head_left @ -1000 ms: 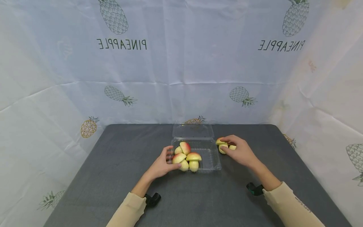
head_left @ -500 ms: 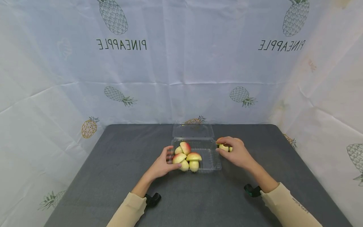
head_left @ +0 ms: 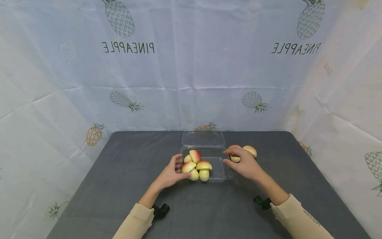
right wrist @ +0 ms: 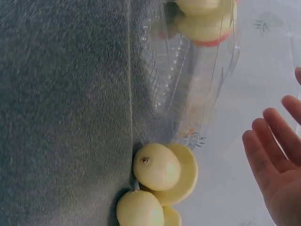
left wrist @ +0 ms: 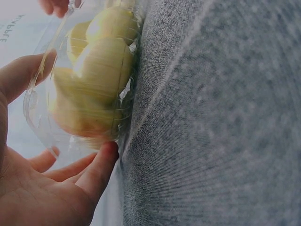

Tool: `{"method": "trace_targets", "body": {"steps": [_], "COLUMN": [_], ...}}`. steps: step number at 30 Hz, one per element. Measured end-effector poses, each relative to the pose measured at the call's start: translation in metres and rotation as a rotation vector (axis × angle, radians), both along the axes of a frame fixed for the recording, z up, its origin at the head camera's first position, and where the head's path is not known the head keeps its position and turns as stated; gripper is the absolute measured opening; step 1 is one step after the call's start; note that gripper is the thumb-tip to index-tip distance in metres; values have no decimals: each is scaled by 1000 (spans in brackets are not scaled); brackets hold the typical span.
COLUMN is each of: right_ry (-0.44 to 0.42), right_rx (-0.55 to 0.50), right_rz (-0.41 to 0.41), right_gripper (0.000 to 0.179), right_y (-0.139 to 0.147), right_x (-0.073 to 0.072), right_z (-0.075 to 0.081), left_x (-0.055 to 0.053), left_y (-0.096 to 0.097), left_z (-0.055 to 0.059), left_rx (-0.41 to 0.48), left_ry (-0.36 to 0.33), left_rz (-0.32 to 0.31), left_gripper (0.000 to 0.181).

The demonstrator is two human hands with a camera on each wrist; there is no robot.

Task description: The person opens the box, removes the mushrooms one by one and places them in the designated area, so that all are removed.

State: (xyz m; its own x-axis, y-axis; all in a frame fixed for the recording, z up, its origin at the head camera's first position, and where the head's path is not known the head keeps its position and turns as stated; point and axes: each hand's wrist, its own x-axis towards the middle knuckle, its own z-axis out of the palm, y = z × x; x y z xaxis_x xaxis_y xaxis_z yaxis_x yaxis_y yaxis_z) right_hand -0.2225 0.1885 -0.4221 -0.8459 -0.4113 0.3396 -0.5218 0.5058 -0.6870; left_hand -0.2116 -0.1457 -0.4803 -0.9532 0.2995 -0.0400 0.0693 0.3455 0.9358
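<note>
A clear plastic clamshell box [head_left: 219, 167] lies with its lid folded back, holding three mushroom-shaped pieces [head_left: 204, 174], yellow with red-tinged caps, in its left half. My left hand [head_left: 168, 174] grips the box's left side; in the left wrist view the thumb is at the rim and the fingers lie against the wall. Over the right edge of the box hovers my right hand [head_left: 246, 164], fingers spread and holding nothing. Two more mushroom-shaped pieces [right wrist: 157, 167] sit side by side to the right of the box, partly hidden behind that hand in the head view.
Under everything is a dark grey table [head_left: 131, 199]. The transparent lid [head_left: 203, 138] lies toward the table's back edge. White curtains [head_left: 191, 66] printed with pineapples hang behind and at both sides.
My right hand has moved left from the two loose mushroom-shaped pieces toward the box's right edge, uncovering the right one. The left hand and the box have stayed in place.
</note>
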Motion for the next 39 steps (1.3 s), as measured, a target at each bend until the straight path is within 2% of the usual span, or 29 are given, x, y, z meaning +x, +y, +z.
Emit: {"method": "trace_targets", "body": {"steps": [9, 20, 39], "right_ry": [-19, 14, -62], "right_rx": [26, 15, -10], "right_rz": [0, 40, 60], "right_gripper": [33, 30, 30], "right_y": [-8, -18, -36], "right_x": [1, 1, 0], "right_z": [-5, -8, -14], "left_x": [0, -1, -1], "left_y": [0, 0, -1], "left_z": [-1, -2, -1], "left_rx": [-9, -10, 14], "left_ry": [-1, 2, 5], "left_rz": [6, -3, -15], "left_gripper": [92, 93, 91]}}
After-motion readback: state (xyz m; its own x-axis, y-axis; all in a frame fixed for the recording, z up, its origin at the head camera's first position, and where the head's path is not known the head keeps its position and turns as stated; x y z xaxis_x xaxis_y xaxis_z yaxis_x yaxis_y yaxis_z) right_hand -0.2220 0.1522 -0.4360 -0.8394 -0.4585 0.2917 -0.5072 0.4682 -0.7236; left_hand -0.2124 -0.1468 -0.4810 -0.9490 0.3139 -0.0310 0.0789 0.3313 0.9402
